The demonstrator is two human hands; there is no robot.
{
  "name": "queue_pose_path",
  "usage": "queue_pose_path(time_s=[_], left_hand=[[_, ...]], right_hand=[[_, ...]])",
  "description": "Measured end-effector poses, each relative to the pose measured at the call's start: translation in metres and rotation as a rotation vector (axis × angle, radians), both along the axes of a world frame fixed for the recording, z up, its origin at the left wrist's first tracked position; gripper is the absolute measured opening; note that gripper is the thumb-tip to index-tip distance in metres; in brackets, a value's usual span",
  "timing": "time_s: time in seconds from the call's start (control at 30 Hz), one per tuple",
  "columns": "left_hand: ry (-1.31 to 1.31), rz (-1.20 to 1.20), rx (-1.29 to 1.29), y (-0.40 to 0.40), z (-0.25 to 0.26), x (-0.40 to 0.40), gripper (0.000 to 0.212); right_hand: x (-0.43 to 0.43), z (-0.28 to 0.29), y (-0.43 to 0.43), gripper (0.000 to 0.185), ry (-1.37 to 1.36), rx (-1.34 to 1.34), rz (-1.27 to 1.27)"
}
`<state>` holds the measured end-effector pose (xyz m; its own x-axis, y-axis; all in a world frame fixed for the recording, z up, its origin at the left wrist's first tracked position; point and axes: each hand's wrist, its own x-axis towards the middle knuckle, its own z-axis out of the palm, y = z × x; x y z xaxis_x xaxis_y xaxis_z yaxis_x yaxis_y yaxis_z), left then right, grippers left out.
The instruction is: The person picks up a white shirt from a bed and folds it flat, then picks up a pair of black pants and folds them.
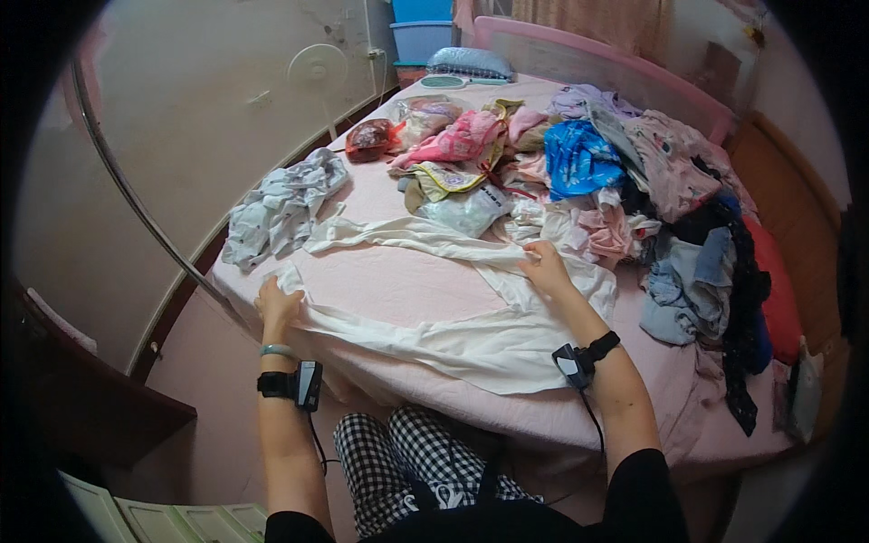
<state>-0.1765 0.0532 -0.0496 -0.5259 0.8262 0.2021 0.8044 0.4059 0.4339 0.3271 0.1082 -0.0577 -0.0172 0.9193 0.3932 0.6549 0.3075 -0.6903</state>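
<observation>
White trousers [434, 339] lie spread near the bed's front edge, their two legs apart and pointing left. My left hand [277, 303] grips the end of the nearer leg. The farther leg [394, 232] stretches across the bed, and my right hand [545, 268] pinches its upper part between thumb and fingers. The waist end lies at the right, partly hidden behind my right forearm. Beyond my left hand is a crumpled pale grey patterned garment [285, 203].
A heap of mixed clothes [475, 142] covers the bed's far side, with a blue garment [584, 159] on it. Folded denim [696, 285] lies at the right. A curved metal pole [129, 186] rises at left. A white fan [318, 71] stands by the wall.
</observation>
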Motion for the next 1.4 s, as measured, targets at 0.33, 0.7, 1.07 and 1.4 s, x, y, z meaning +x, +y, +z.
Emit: queue_pose_path(time_s=[0.33, 0.7, 1.07, 1.4], left_hand=[[-1.171, -0.265, 0.432, 0.009, 0.007, -0.005, 0.017], [-1.515, -0.16, 0.787, 0.035, -0.019, -0.02, 0.01], [-1.374, -0.449, 0.388, 0.022, 0.008, -0.009, 0.019], [-1.326, -0.484, 0.337, 0.027, 0.006, -0.018, 0.023]], right_hand=[[-0.01, -0.011, 0.031, 0.02, 0.295, -0.244, 0.007], [0.009, -0.002, 0.026, 0.048, 0.513, -0.156, 0.075], [0.024, 0.026, -0.027, 0.039, 0.318, -0.147, 0.07], [0.107, 0.068, -0.143, 0.059, -0.121, -0.623, -0.38]])
